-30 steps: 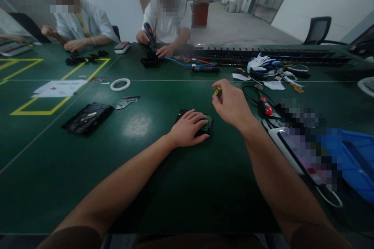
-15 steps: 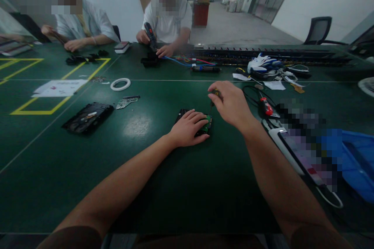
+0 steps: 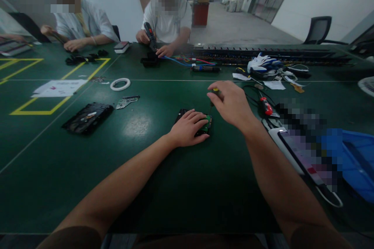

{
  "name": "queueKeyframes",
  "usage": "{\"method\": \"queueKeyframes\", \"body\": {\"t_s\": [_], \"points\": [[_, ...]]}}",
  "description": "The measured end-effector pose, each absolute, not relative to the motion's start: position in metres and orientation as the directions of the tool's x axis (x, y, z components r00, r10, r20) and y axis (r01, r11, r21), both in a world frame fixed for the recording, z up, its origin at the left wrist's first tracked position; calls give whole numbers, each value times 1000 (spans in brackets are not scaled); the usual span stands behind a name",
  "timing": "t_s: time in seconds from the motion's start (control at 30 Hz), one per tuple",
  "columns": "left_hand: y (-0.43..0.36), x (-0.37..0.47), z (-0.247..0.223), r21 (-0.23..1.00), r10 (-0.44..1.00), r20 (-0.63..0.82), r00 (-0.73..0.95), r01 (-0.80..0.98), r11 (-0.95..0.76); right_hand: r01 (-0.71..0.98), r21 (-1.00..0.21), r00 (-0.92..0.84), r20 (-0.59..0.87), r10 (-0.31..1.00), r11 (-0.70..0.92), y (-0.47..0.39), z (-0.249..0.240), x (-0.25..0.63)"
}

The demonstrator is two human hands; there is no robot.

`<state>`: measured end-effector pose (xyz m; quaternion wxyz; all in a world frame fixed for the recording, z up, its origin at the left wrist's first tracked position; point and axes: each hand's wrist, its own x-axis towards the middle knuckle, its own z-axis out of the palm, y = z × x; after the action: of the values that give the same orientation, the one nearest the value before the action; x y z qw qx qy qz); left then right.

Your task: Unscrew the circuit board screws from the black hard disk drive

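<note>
A hard drive (image 3: 208, 126) with a green circuit board lies on the table in front of me. My left hand (image 3: 189, 127) rests across it, fingers stretched out over the board and thumb along the near edge; much of the drive is hidden beneath. My right hand (image 3: 229, 103) is closed around the handle of a screwdriver (image 3: 215, 91). Its thin shaft points down at the drive's far right corner; whether the tip sits in a screw is too small to tell. Left of my hands lie another black drive (image 3: 88, 118) and a loose circuit board (image 3: 127, 102).
A white tape roll (image 3: 120, 84) and paper sheets (image 3: 60, 88) lie left. To the right are a red-handled screwdriver (image 3: 265, 106), a phone (image 3: 302, 155), a blue bin (image 3: 358, 159) and gloves (image 3: 263, 63). Two people work across the green table (image 3: 140, 186), one holding a power screwdriver (image 3: 150, 35).
The screwdriver handle has turned slightly in my right hand, and the fingers have shifted a little. My left hand and the drive have stayed in place.
</note>
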<state>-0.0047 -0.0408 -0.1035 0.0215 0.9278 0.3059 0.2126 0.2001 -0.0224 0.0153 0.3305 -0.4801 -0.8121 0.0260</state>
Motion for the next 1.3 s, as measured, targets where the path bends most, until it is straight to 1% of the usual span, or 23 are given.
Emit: {"method": "queueKeyframes", "body": {"t_s": [0.17, 0.33, 0.5, 0.63, 0.77, 0.93, 1.13, 1.3], "points": [[-41, -5, -104, 171, 576, 389, 719, 558, -812, 746, -379, -342, 488, 803, 548, -23, 16, 201], [-41, -5, -103, 163, 576, 379, 724, 560, -812, 767, -415, -273, 481, 834, 490, -22, 14, 200], [-40, -5, -104, 167, 574, 388, 721, 558, -813, 765, -391, -278, 516, 810, 511, -20, 12, 199], [-41, -5, -105, 175, 573, 398, 716, 554, -814, 755, -407, -264, 530, 806, 515, -20, 12, 199], [-41, -5, -104, 167, 573, 393, 719, 557, -814, 739, -397, -293, 537, 791, 543, -21, 13, 199], [-41, -5, -103, 167, 578, 385, 719, 562, -810, 747, -437, -235, 530, 815, 500, -20, 11, 200], [-41, -5, -103, 159, 571, 387, 724, 558, -814, 761, -388, -266, 543, 796, 519, -21, 11, 199], [-41, -5, -104, 154, 573, 385, 724, 561, -813, 754, -382, -294, 530, 795, 534, -20, 12, 200]]}}
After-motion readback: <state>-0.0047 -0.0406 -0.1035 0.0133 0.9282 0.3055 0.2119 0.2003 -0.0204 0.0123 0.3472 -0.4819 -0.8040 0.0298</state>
